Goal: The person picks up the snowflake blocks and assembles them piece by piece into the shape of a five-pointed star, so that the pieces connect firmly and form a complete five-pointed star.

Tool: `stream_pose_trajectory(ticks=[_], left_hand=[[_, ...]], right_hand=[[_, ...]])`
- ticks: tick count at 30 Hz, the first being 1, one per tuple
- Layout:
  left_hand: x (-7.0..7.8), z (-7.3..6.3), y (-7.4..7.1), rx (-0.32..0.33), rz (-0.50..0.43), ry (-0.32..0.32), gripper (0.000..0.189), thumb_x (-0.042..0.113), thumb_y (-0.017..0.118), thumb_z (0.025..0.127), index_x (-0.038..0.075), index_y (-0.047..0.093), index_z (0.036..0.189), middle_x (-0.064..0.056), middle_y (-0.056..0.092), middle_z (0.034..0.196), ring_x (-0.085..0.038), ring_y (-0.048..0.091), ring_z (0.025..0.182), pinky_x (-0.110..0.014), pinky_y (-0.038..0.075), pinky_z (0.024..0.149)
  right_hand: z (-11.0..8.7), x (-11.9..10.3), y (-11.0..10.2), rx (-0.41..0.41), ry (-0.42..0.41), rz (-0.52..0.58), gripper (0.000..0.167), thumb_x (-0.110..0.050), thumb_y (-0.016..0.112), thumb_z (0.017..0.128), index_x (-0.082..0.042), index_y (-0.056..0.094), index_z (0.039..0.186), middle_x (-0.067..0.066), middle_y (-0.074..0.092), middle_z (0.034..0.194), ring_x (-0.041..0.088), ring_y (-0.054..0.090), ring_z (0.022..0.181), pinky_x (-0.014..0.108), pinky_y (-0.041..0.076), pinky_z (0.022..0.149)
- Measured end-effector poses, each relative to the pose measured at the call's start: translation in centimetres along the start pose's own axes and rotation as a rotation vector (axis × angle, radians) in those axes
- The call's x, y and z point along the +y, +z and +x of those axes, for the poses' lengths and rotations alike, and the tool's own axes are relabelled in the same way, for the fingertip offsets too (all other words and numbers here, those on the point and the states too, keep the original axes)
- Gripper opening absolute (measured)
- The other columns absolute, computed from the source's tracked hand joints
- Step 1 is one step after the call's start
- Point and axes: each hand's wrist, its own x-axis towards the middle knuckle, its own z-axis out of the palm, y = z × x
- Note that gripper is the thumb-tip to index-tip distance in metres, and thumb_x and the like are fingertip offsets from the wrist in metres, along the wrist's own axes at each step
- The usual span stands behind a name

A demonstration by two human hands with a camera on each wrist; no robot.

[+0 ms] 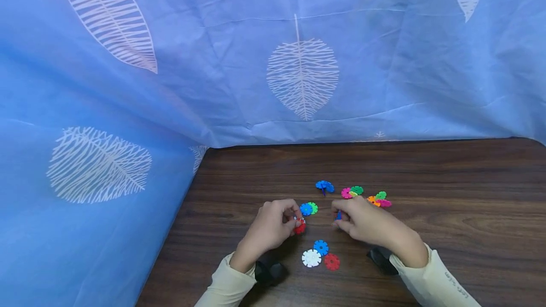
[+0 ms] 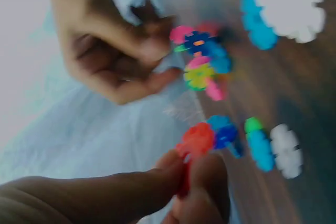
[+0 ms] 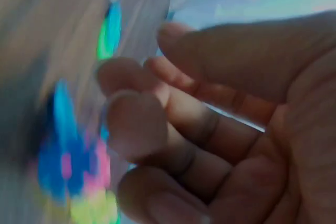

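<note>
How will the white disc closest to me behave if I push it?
The white disc looks thin, so it's probably light. Lying flat on the table, it would likely slide rather than roll. Being notched, it might snag the blue disc beside it.

Place: a cloth-screened corner; whether home, office or studio, cannot tell
Cloth: blue with white leaf prints, hanging behind and along the left
Tabletop: dark wood grain, rounded at the far right corner
Discs: small, colourful, notched, like toy pieces
</note>
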Motion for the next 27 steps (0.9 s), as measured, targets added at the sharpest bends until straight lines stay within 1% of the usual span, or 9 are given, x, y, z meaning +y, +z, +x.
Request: stream_pose_trajectory(ticks=[3, 5, 7, 11, 15, 18, 21, 24, 27], left_hand=[[0.4, -0.2, -1.1, -0.008, -0.116, 0.006, 0.010, -0.005, 0.074, 0.092, 0.003, 0.073, 0.099, 0.000, 0.065, 0.071, -0.009, 0.062, 0.056, -0.024, 0.054, 0.052], [0.7, -0.3, -1.7, -0.022, -0.192, 0.005, 0.010, -0.006, 0.073, 0.092, 0.000, 0.074, 0.101, -0.002, 0.066, 0.073, -0.013, 0.066, 0.057, -0.028, 0.060, 0.055], [1.0, -0.5, -2.1, -0.037, -0.251, 0.012, 0.008, -0.005, 0.073, 0.093, -0.002, 0.075, 0.100, -0.004, 0.068, 0.074, -0.016, 0.068, 0.059, -0.035, 0.063, 0.060], [1.4, -0.9, -2.8, -0.052, -0.319, 0.025, 0.006, -0.002, 0.075, 0.093, 0.000, 0.075, 0.099, -0.008, 0.071, 0.077, -0.023, 0.071, 0.064, -0.046, 0.064, 0.066], [1.6, -1.0, -3.1, -0.045, -0.328, 0.025, 0.008, 0.000, 0.075, 0.093, 0.001, 0.075, 0.101, -0.010, 0.072, 0.081, -0.025, 0.072, 0.066, -0.048, 0.064, 0.069], [1.5, -1.0, -3.1, -0.044, -0.332, 0.020, 0.008, -0.001, 0.075, 0.094, 0.000, 0.075, 0.102, -0.010, 0.072, 0.081, -0.025, 0.072, 0.066, -0.049, 0.063, 0.069], [1.4, -1.0, -3.1, -0.037, -0.328, 0.026, 0.008, -0.001, 0.074, 0.094, 0.000, 0.075, 0.102, -0.010, 0.072, 0.080, -0.024, 0.072, 0.066, -0.050, 0.063, 0.069], [1.3, -0.9, -3.1, -0.034, -0.323, 0.027, 0.008, -0.001, 0.074, 0.094, 0.000, 0.075, 0.101, -0.010, 0.072, 0.080, -0.021, 0.071, 0.065, -0.048, 0.063, 0.068], [1.3, -0.9, -3.0, -0.035, -0.328, 0.025, 0.006, -0.001, 0.074, 0.094, 0.000, 0.074, 0.100, -0.011, 0.073, 0.081, -0.022, 0.071, 0.066, -0.047, 0.064, 0.067]], right_hand=[[1.1, -1.0, 1.4, -0.107, -0.011, 0.061, 0.015, 0.001, 0.072, 0.094, -0.007, 0.066, 0.106, -0.010, 0.058, 0.073, -0.001, 0.046, 0.058, 0.021, 0.043, 0.053], [1.8, -1.6, 2.2, -0.177, 0.005, 0.080, 0.023, 0.002, 0.073, 0.092, -0.007, 0.066, 0.112, -0.008, 0.060, 0.074, 0.001, 0.047, 0.059, 0.021, 0.043, 0.053], [2.2, -2.2, 2.8, -0.239, 0.055, 0.084, 0.029, 0.005, 0.076, 0.088, -0.008, 0.067, 0.112, -0.006, 0.060, 0.075, 0.004, 0.048, 0.059, 0.022, 0.043, 0.052], [2.5, -2.9, 3.6, -0.300, 0.160, 0.039, 0.040, 0.014, 0.079, 0.078, -0.011, 0.069, 0.108, -0.005, 0.058, 0.076, 0.010, 0.049, 0.060, 0.025, 0.044, 0.052], [2.6, -2.6, 4.3, -0.294, 0.178, 0.009, 0.040, 0.015, 0.079, 0.076, -0.014, 0.066, 0.099, -0.006, 0.057, 0.078, 0.011, 0.049, 0.063, 0.026, 0.044, 0.053], [2.7, -2.2, 4.7, -0.280, 0.143, 0.032, 0.036, 0.013, 0.079, 0.079, -0.015, 0.062, 0.093, -0.005, 0.056, 0.074, 0.009, 0.048, 0.060, 0.023, 0.041, 0.051], [3.0, -1.9, 4.9, -0.258, 0.110, 0.054, 0.034, 0.012, 0.080, 0.080, -0.014, 0.061, 0.092, -0.005, 0.056, 0.076, 0.007, 0.050, 0.061, 0.023, 0.044, 0.053], [3.1, -1.8, 5.0, -0.222, 0.094, 0.026, 0.035, 0.008, 0.084, 0.079, -0.013, 0.059, 0.092, -0.006, 0.056, 0.080, 0.008, 0.049, 0.066, 0.025, 0.045, 0.056], [3.2, -1.8, 5.0, -0.197, 0.107, -0.002, 0.036, 0.002, 0.087, 0.078, -0.013, 0.056, 0.089, -0.005, 0.053, 0.077, 0.010, 0.046, 0.065, 0.026, 0.040, 0.056]])
